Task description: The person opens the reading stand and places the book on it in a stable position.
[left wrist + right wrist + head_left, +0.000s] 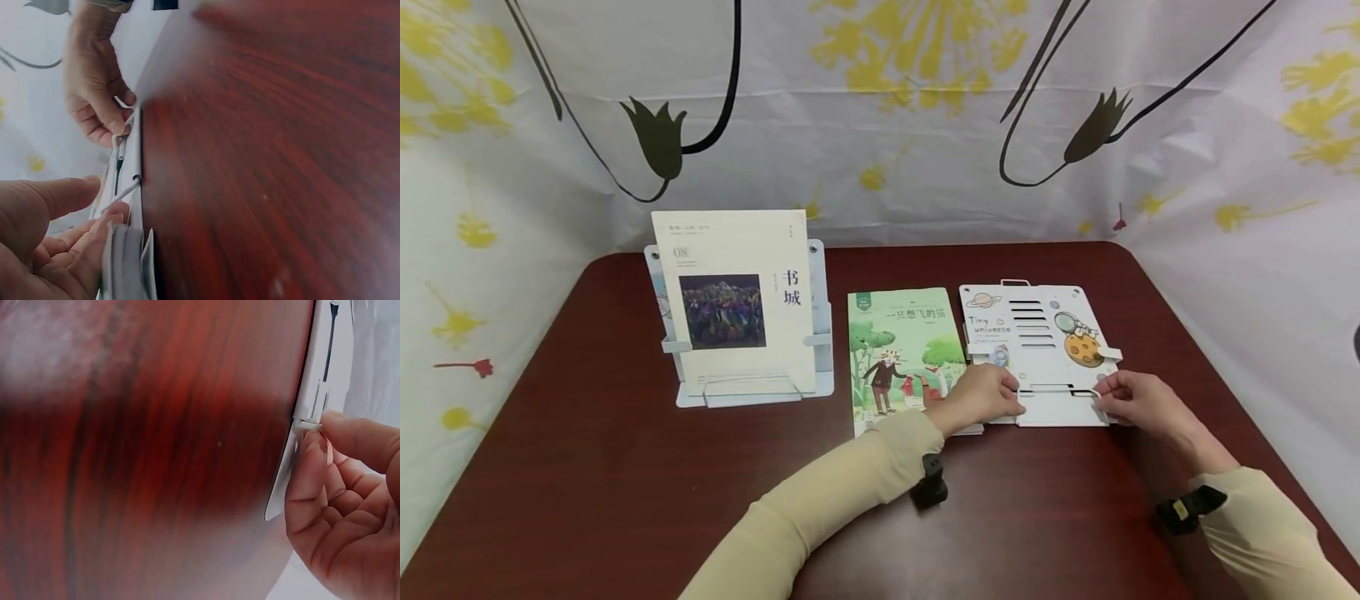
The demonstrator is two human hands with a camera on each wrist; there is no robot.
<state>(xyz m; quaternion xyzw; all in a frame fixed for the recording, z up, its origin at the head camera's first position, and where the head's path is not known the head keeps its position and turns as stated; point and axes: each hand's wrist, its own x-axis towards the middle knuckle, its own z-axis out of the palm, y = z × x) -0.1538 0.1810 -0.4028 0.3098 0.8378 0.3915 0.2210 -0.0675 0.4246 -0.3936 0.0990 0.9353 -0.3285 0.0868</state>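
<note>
The white bookstand lies low on the right part of the table, its printed face up and its wire bar at the near side, the side toward me. That position makes sense to me, since both of my hands reach the bar there without crossing. My right hand pinches the bar's right corner between thumb and fingertips, as the right wrist view shows. My left hand has its fingertips at the other corner, with the wire running between thumb and fingers; I can't tell from here whether they grip it or merely touch it. Working from both ends probably guides the bar evenly, so neither side twists. A side clip sticks out at the stand's right edge, and I judge it is meant to brace a page or cover. Just beside the stand on the left, the green book lies flat, cover up, my left wrist passing over its lower right corner. Further left, a blue bookstand props a cream book upright, tilted back, with clips at its sides and a wire across its foot, presumably to stop it sliding. Behind everything hangs a white cloth with yellow prints.
</note>
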